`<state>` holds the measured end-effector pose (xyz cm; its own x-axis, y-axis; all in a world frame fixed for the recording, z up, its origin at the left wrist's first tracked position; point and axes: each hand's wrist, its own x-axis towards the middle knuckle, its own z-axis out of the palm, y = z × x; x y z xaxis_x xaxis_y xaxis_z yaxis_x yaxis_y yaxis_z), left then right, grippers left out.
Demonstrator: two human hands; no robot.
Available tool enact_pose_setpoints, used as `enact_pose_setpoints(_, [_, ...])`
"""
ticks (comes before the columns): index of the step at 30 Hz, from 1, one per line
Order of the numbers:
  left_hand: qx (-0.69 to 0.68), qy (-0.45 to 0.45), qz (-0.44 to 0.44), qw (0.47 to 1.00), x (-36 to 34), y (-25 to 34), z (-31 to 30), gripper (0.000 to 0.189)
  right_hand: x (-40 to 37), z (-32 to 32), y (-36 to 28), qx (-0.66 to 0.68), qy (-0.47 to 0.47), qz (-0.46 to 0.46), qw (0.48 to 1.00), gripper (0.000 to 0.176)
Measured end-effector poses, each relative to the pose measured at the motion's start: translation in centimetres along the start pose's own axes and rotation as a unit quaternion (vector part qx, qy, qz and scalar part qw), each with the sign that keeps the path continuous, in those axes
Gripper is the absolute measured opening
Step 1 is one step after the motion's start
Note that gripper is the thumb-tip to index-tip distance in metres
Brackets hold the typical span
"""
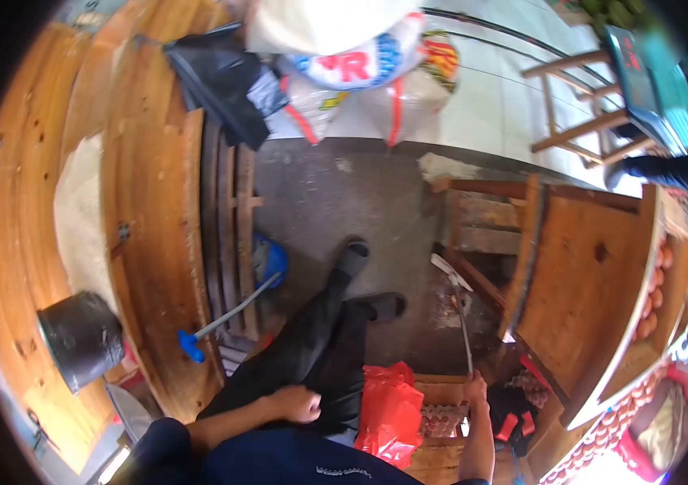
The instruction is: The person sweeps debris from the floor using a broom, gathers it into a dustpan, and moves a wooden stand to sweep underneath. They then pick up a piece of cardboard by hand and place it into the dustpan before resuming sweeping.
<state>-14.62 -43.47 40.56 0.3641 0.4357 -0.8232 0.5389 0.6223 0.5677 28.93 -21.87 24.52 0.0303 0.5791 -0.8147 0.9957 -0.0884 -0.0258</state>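
My right hand (476, 390) is closed round the end of a thin, pale long-handled stick (465, 335). The stick reaches away from me to a flat whitish head (451, 272) low over the dark floor, beside the wooden stand. My left hand (301, 404) is curled into a fist close over my dark trousers, and no object shows in it. Between my hands lies a bright red plastic bag (390, 412). Egg trays (443, 420) in a wooden crate are just left of my right wrist.
A wooden counter (150, 242) runs along the left, with a dark bucket (81, 339) and a blue-handled tool (235, 311). A wooden cabinet (578, 283) stands right, eggs (653, 299) behind it. Printed sacks (352, 69) and a wooden stool (578, 105) are ahead; a person's leg (667, 168) shows far right.
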Motion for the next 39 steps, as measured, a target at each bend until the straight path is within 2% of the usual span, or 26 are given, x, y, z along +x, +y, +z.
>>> enact_pose_setpoints(1, [-0.009,0.097,0.01,0.995,-0.5,0.1,-2.4,0.023,0.0,0.8,1.6,0.007,0.018,-0.009,1.0,0.034])
enact_pose_setpoints(2, [0.099,0.24,0.03,0.965,-0.9,-0.1,-5.0,0.018,0.2,1.4,2.5,0.018,0.04,-0.014,0.999,0.033])
enact_pose_setpoints(3, [0.17,0.312,-0.018,0.935,-1.3,-1.5,-7.0,0.023,-0.7,0.5,0.9,0.017,0.035,-0.017,0.999,0.033])
enact_pose_setpoints(5, [0.222,0.316,-0.156,0.909,-3.1,-4.3,-11.0,0.035,-4.2,-3.5,-2.4,-0.053,0.004,0.03,0.998,0.03])
enact_pose_setpoints(7, [0.313,0.371,-0.225,0.845,-4.1,-9.9,-11.6,0.028,-7.7,-5.5,-4.8,-0.063,0.009,0.039,0.997,0.028])
enact_pose_setpoints(9, [0.284,0.269,-0.301,0.87,-4.4,-14.9,-11.7,0.031,-10.0,-5.7,-5.6,-0.074,0.014,0.049,0.996,0.027])
enact_pose_setpoints(10, [0.28,0.268,-0.303,0.871,-4.1,-15.7,-12.3,0.031,-11.1,-5.5,-5.2,-0.041,0.022,0.035,0.998,0.026])
enact_pose_setpoints(12, [0.128,0.074,-0.418,0.896,-3.3,-17.2,-13.7,0.03,-13.5,-5.1,-5.3,-0.01,0.032,0.02,0.999,0.025])
enact_pose_setpoints(13, [0.127,0.073,-0.418,0.897,-2.5,-19.7,-13.2,0.03,-14.8,-4.7,-5.6,0.023,0.05,0.002,0.998,0.025])
enact_pose_setpoints(15, [0.077,-0.046,-0.375,0.922,-1.2,-25.2,-11.9,0.032,-16.5,-2.8,-3.7,0.083,0.091,-0.047,0.991,0.024])
enact_pose_setpoints(16, [0.077,-0.048,-0.375,0.923,-1.7,-24.3,-12.7,0.032,-16.6,-0.3,-0.9,0.111,0.112,-0.078,0.984,0.024])
enact_pose_setpoints(17, [-0.013,-0.03,-0.424,0.905,-2.7,-21.9,-14.5,0.033,-17.2,1.0,1.6,0.132,-0.013,0.058,0.989,0.025])
enact_pose_setpoints(18, [-0.101,-0.01,-0.468,0.878,-3.2,-20.6,-15.4,0.034,-18.2,0.5,0.2,0.132,-0.014,0.059,0.989,0.025])
enact_pose_setpoints(20, [-0.148,0.001,-0.443,0.884,-1.3,-27.6,-11.8,0.034,-21.5,-2.8,-7.3,0.337,-0.112,0.222,0.908,0.027])
enact_pose_setpoints(21, [-0.194,0.013,-0.415,0.889,-0.8,-30.0,-10.5,0.034,-22.0,-2.5,-7.1,0.352,-0.155,0.226,0.895,0.031])
enact_pose_setpoints(22, [-0.194,0.011,-0.417,0.888,-1.0,-29.5,-10.3,0.034,-22.2,-1.4,-6.1,0.351,-0.157,0.228,0.895,0.031])
enact_pose_setpoints(24, [-0.04,0.078,-0.358,0.929,-1.4,-27.8,-9.8,0.032,-22.8,0.2,-5.6,0.415,-0.175,0.2,0.87,0.033])
enact_pose_setpoints(25, [-0.04,0.078,-0.361,0.929,-1.3,-27.1,-9.6,0.032,-23.4,0.6,-6.4,0.417,-0.18,0.199,0.868,0.037])
enact_pose_setpoints(27, [0.101,0.046,-0.325,0.939,-0.6,-26.0,-9.4,0.026,-24.2,1.6,-7.3,0.432,-0.178,0.194,0.863,0.038])
enact_pose_setpoints(28, [0.102,0.045,-0.323,0.94,-0.4,-25.3,-9.1,0.026,-24.6,1.9,-7.6,0.444,-0.175,0.189,0.858,0.039])
enact_pose_setpoints(30, [0.06,0.106,-0.361,0.925,-0.2,-23.9,-8.5,0.024,-25.4,1.4,-9.1,0.457,-0.175,0.185,0.853,0.04])
enact_pose_setpoints(34, [0.115,0.102,-0.352,0.923,0.2,-22.6,-8.4,0.022,-26.7,2.4,-9.3,0.481,-0.185,0.205,0.832,0.036])
enact_pose_setpoints(39, [0.106,0.152,-0.395,0.9,0.5,-18.0,-9.3,0.022,-28.4,2.9,-10.3,0.498,-0.183,0.196,0.825,0.033])
